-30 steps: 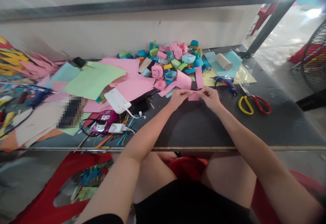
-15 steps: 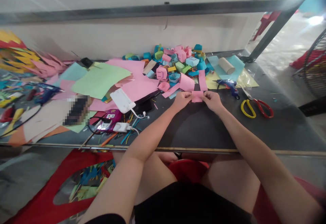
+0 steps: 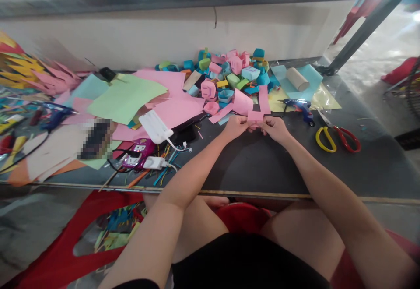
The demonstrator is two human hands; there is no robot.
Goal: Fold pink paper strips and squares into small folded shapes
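Observation:
A small piece of pink paper [image 3: 255, 117] is stretched between my two hands above the dark tabletop. My left hand [image 3: 236, 127] pinches its left end, and my right hand [image 3: 274, 128] pinches the right end, with some fingertips curled beneath the paper. A crease seems to run along its lower part. Just beyond my hands lie a curved pink paper piece [image 3: 243, 103] and a pink strip [image 3: 264, 99]. Behind them is a heap of small folded paper shapes [image 3: 233, 80] in pink, blue, green and yellow.
Right of my hands lie a blue glue gun [image 3: 301, 109] and scissors [image 3: 337, 132] with yellow and red handles. A cardboard tube [image 3: 297, 79] rests on blue paper. Leftward are green sheets [image 3: 127, 98], a white power bank [image 3: 155, 126] and a purple power strip [image 3: 140, 154].
The pink paper, flat between my fingers before, now looks bent, with fingertips showing under it. The camera view has shifted slightly; the other things on the table lie as before.

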